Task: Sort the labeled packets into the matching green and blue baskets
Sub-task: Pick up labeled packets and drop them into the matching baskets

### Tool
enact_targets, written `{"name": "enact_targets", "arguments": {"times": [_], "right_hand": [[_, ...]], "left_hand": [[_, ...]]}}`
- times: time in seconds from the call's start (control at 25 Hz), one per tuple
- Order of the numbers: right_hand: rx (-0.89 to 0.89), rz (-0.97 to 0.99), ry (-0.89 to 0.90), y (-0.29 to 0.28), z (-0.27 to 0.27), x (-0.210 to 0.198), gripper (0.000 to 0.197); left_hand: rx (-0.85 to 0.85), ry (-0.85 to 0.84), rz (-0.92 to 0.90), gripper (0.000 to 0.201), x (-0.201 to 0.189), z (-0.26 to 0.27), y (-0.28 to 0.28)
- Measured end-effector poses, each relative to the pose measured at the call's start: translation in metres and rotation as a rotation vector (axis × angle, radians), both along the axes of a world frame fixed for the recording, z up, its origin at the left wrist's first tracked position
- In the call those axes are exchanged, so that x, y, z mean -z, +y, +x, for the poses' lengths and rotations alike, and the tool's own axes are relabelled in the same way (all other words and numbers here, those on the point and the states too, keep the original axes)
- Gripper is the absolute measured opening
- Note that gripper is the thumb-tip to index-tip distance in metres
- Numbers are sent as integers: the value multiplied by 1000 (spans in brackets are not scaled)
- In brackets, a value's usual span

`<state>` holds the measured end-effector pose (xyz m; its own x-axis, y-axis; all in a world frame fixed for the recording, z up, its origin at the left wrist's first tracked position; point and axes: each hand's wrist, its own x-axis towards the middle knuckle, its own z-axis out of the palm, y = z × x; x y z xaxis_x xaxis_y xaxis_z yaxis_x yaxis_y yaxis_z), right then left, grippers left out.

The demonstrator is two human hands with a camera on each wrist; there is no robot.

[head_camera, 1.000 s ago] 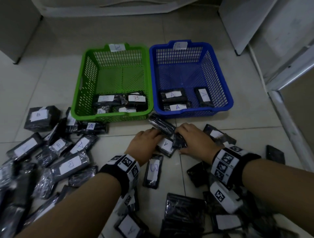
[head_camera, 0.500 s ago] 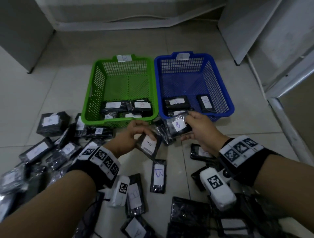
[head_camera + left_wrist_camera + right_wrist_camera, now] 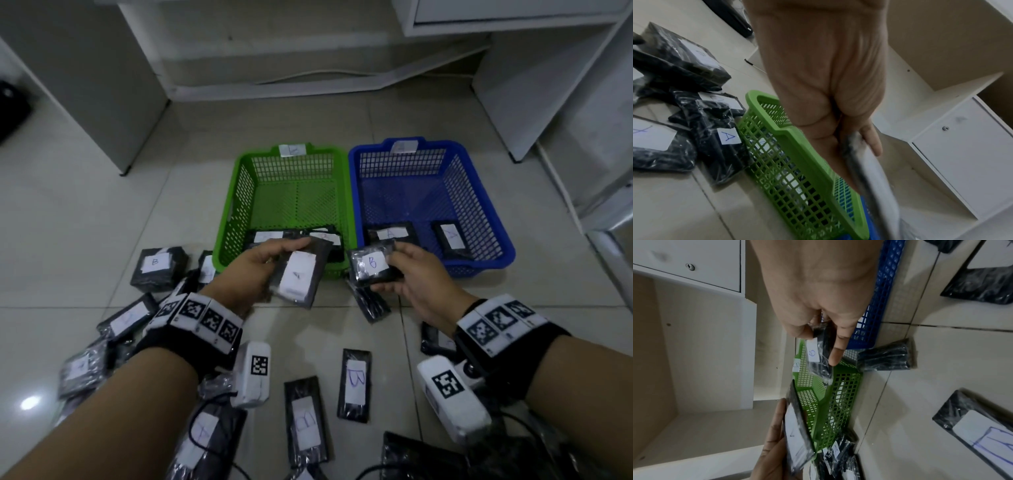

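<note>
My left hand (image 3: pixel 260 270) grips a black packet labelled A (image 3: pixel 301 274), lifted in front of the green basket's (image 3: pixel 239 192) near rim. My right hand (image 3: pixel 411 274) pinches a black packet labelled B (image 3: pixel 371 265) between the two baskets. The blue basket (image 3: pixel 479 192) stands to the right of the green one and touches it. The green basket's tag reads B and it holds several packets at its near end. Two A packets lie in the blue basket. In the left wrist view the left hand (image 3: pixel 838 138) grips its packet (image 3: pixel 869 170) edge-on. The right wrist view has fingers (image 3: pixel 836 353) pinching the B packet (image 3: pixel 818 356).
Many black labelled packets (image 3: pixel 157 267) lie scattered on the tiled floor to the left, in front of the baskets and near my forearms. White cabinets (image 3: pixel 513 85) stand behind and to the right. A white cable (image 3: pixel 308 73) runs along the back wall.
Both hands have lifted packets off the floor and raised them towards the baskets. The left packet now hangs at the green basket's rim. My head has tipped up, showing more of the cabinets.
</note>
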<state>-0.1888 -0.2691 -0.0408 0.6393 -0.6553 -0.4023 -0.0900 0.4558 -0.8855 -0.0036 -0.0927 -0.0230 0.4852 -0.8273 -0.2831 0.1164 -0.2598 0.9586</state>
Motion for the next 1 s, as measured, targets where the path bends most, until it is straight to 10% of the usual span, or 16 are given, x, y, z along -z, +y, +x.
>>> {"name": "enact_targets", "arguments": {"times": [0.28, 0.6, 0.8, 1.0], "right_hand": [[-27, -343, 147, -14, 57, 5, 26], [-541, -1026, 561, -6, 115, 22, 21], [-184, -465, 215, -20, 99, 5, 19], [-29, -400, 206, -63, 69, 1, 7]], "left_hand": [[-209, 124, -9, 39, -4, 17, 4], [-337, 17, -122, 51, 4, 32, 4], [-243, -51, -57, 34, 17, 25, -28], [-272, -237, -48, 30, 32, -3, -79]]}}
